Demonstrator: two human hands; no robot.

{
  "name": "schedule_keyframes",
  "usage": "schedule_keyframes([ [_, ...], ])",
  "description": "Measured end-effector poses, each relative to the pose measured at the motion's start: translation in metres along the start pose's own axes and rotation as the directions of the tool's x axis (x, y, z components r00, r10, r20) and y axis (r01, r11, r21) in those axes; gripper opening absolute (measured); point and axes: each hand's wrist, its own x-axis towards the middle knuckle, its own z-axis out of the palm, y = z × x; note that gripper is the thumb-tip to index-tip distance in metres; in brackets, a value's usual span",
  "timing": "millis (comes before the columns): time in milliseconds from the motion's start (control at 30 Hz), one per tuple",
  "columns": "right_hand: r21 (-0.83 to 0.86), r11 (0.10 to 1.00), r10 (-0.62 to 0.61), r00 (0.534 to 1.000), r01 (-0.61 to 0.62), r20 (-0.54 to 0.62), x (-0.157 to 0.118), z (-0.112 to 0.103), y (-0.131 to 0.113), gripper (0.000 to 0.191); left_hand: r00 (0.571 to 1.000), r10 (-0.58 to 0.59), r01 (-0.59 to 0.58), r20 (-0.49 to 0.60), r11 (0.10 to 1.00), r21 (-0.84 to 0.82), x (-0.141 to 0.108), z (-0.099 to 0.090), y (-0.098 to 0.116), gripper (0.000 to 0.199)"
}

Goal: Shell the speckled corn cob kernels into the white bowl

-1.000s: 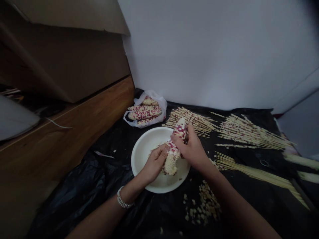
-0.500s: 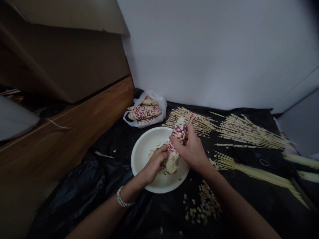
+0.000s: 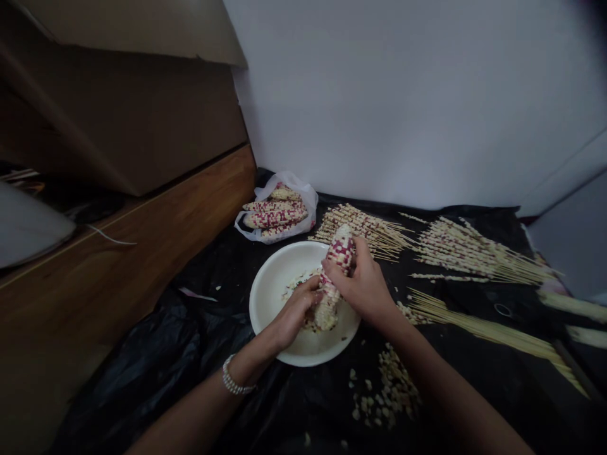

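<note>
A corn cob (image 3: 339, 254) with cream and dark red kernels is held tilted above a white bowl (image 3: 265, 297). My left hand (image 3: 294, 313) grips its lower part from the left, a beaded bracelet on the wrist. My right hand (image 3: 364, 281) is closed round the cob's upper right side, its thumb lying across the kernels. Toward its lower end the cob looks paler. Loose kernels (image 3: 296, 281) lie in the bowl, partly hidden by my hands and the cob.
Behind the bowl, a plastic bag (image 3: 310, 202) holds several cobs. Skewers threaded with kernels (image 3: 355, 224) lie at the back, with more (image 3: 455, 249) to the right. Bare sticks (image 3: 493, 332) lie at right. Loose kernels (image 3: 389, 392) are scattered on the black sheet (image 3: 190, 366).
The cob has shifted very slightly, its top a touch lower. Both hands keep their hold in nearly the same place.
</note>
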Motion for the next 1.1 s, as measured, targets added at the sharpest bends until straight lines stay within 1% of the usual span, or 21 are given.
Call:
schedule_keyframes([
  [100,-0.005,1.000,-0.010,1.000,0.010,-0.013,0.000,-0.002,-0.001,0.047,1.000,0.001,0.001,0.022,0.996,-0.092,0.000,0.002,0.008,0.034],
  [200,0.008,1.000,-0.014,1.000,0.014,-0.011,0.000,-0.002,-0.002,0.043,1.000,0.003,-0.001,0.018,0.996,-0.090,-0.001,0.004,0.012,0.031],
  [267,0.006,1.000,-0.009,1.000,0.009,-0.005,0.000,-0.001,-0.002,0.046,1.000,-0.016,0.017,0.011,0.998,-0.055,-0.002,0.003,0.015,0.030],
  [333,-0.009,1.000,-0.015,1.000,0.015,-0.009,0.000,0.000,-0.001,0.053,0.999,-0.022,0.021,0.024,1.000,0.005,-0.003,0.001,0.018,0.030],
  [433,-0.041,0.999,-0.033,0.999,0.033,0.003,-0.001,0.004,-0.001,0.059,0.996,0.029,-0.035,0.080,0.996,0.082,-0.004,-0.001,0.023,0.033],
  [500,-0.057,0.998,-0.035,0.999,0.036,0.025,-0.002,0.006,-0.001,0.059,0.995,0.056,-0.065,0.079,0.990,0.122,-0.004,-0.001,0.024,0.034],
  [567,-0.067,0.997,-0.028,0.999,0.030,0.035,-0.002,0.007,-0.001,0.059,0.999,0.033,-0.038,0.038,0.988,0.149,-0.003,0.000,0.020,0.033],
  [633,-0.053,0.999,-0.008,0.999,0.010,0.038,-0.001,0.007,0.000,0.052,0.999,-0.042,0.043,-0.006,0.994,0.104,-0.002,0.001,0.014,0.028],
  [733,0.016,1.000,0.015,0.999,-0.016,0.033,0.003,0.003,0.003,0.038,0.985,-0.165,0.162,-0.051,0.985,-0.058,-0.001,0.001,0.008,0.019],
  [800,0.087,0.996,0.008,0.999,-0.011,0.039,0.006,0.000,0.008,0.033,0.978,-0.196,0.187,-0.068,0.974,-0.126,-0.001,0.001,0.008,0.014],
  [867,0.189,0.982,-0.016,0.998,0.006,0.054,0.009,-0.002,0.013,0.030,0.978,-0.194,0.178,-0.081,0.969,-0.170,-0.001,0.000,0.011,0.010],
  [900,0.242,0.970,-0.028,0.998,0.012,0.063,0.011,-0.002,0.016,0.029,0.979,-0.185,0.168,-0.083,0.969,-0.184,-0.001,-0.001,0.012,0.012],
  [1000,0.353,0.935,-0.052,0.995,0.020,0.082,0.012,-0.002,0.020,0.028,0.986,-0.142,0.127,-0.091,0.979,-0.161,-0.001,-0.002,0.012,0.031],
  [1100,0.374,0.927,-0.081,0.993,0.042,0.090,0.011,-0.001,0.019,0.032,0.991,-0.089,0.082,-0.098,0.994,-0.077,0.000,-0.003,0.011,0.042],
])
